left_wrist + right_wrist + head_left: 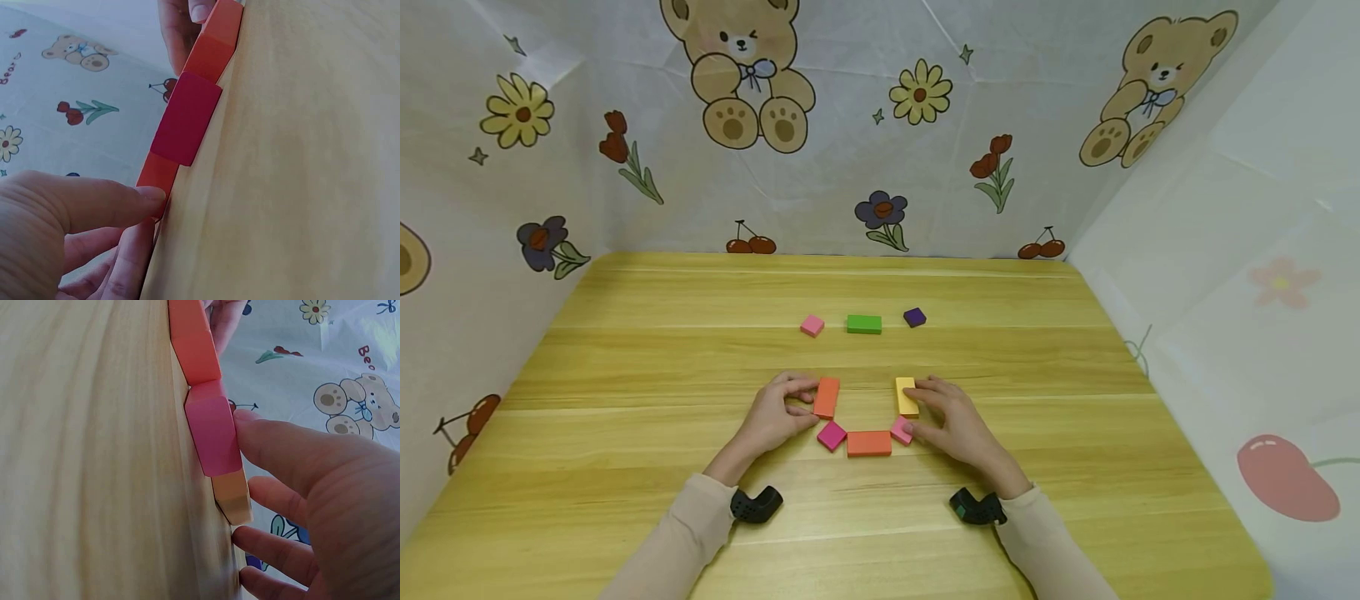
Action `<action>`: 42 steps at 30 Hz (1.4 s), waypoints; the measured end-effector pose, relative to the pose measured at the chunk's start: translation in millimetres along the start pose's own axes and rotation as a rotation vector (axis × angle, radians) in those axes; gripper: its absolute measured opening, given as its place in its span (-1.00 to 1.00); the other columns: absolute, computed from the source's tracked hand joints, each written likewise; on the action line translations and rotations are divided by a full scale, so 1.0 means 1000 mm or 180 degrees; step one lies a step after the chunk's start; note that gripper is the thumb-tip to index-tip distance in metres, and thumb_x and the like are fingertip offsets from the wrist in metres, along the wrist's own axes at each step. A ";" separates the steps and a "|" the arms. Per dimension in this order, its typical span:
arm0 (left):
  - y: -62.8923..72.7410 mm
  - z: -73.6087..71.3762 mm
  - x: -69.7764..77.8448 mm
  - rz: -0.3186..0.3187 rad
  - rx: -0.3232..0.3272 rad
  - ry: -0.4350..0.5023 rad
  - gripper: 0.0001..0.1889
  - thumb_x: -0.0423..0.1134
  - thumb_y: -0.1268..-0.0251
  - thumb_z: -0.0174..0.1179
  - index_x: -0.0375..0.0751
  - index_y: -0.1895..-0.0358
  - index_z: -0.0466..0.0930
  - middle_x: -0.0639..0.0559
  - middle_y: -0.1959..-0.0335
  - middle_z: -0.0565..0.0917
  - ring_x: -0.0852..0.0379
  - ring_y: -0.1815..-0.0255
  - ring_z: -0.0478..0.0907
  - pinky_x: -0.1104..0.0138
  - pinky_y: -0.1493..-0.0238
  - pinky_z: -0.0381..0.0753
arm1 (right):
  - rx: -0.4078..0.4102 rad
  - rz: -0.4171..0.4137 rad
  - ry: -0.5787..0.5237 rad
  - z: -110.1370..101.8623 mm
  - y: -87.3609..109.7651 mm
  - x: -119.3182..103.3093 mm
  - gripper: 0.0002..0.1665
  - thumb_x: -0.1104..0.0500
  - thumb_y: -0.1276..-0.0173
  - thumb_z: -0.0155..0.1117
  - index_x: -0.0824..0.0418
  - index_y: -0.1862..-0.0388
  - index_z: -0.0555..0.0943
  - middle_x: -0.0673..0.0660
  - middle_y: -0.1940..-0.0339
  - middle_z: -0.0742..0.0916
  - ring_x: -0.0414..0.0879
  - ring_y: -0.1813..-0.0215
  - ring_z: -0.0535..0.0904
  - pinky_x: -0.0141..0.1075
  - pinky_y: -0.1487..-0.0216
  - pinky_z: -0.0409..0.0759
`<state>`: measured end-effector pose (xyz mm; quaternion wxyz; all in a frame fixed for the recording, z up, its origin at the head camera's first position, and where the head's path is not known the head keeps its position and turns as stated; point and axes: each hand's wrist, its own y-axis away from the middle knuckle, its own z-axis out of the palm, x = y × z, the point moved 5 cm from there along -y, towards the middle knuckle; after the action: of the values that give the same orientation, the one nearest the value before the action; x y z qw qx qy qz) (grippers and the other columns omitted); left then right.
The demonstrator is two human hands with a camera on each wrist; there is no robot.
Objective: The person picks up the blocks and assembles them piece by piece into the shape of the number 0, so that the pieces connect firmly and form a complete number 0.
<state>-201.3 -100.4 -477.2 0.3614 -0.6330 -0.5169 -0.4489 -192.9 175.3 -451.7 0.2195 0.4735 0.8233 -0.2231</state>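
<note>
My left hand (778,410) holds the left orange block (827,398) at its left side, thumb by the near end and index finger by the far end. A magenta block (831,436) sits turned at that block's near end. My right hand (951,418) rests its index finger on a yellow block (906,403), while the thumb touches a pink block (901,430). In the right wrist view these fingers are fairly straight. Between the magenta and pink blocks lies another orange block (869,443), and the row forms a U shape.
Farther back on the wooden table (655,333) lie a light pink block (812,326), a green block (864,324) and a dark purple block (914,317). A printed cloth (827,167) with bears and flowers hangs behind. Both wrists wear black devices (757,505).
</note>
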 end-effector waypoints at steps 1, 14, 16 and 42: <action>0.000 0.000 0.000 0.0020 -0.0003 -0.0009 -0.37 -0.60 0.01 0.37 -0.45 -0.25 0.47 -0.24 -0.10 0.49 -0.02 0.11 0.61 0.41 0.18 0.69 | 0.0002 -0.0001 0.0003 0.000 0.000 0.000 -0.40 0.05 -0.23 0.44 0.18 -0.24 0.59 0.26 -0.32 0.56 0.28 -0.46 0.28 0.26 -0.41 0.19; -0.002 0.004 0.001 0.0240 -0.0380 -0.0138 -0.17 -0.58 -0.04 0.31 -0.29 -0.47 0.24 -0.18 -0.48 0.24 -0.05 0.00 0.48 0.43 0.20 0.64 | 0.0038 -0.0042 0.0028 0.000 0.001 0.000 -0.40 0.05 -0.22 0.44 0.19 -0.24 0.60 0.27 -0.31 0.57 0.30 -0.45 0.29 0.27 -0.39 0.21; -0.003 0.004 0.001 0.0275 -0.0451 -0.0139 -0.16 -0.58 -0.05 0.29 -0.25 -0.48 0.21 -0.16 -0.50 0.22 -0.05 -0.01 0.45 0.43 0.19 0.64 | 0.0042 -0.0047 0.0030 0.001 0.000 0.000 -0.40 0.05 -0.23 0.44 0.19 -0.24 0.60 0.27 -0.31 0.57 0.30 -0.45 0.30 0.27 -0.39 0.21; -0.004 0.003 0.000 0.0300 -0.0378 -0.0234 -0.32 -0.51 -0.08 0.36 -0.32 -0.35 0.41 -0.19 -0.35 0.41 -0.02 0.04 0.49 0.45 0.22 0.64 | 0.0068 -0.0086 0.0012 0.000 0.000 -0.001 -0.40 0.06 -0.21 0.46 0.19 -0.22 0.61 0.27 -0.30 0.58 0.30 -0.44 0.31 0.27 -0.39 0.21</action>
<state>-204.7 -97.2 -478.6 0.3248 -0.6930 -0.4719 -0.4376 -192.6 175.2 -451.1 0.2098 0.4651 0.8276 -0.2339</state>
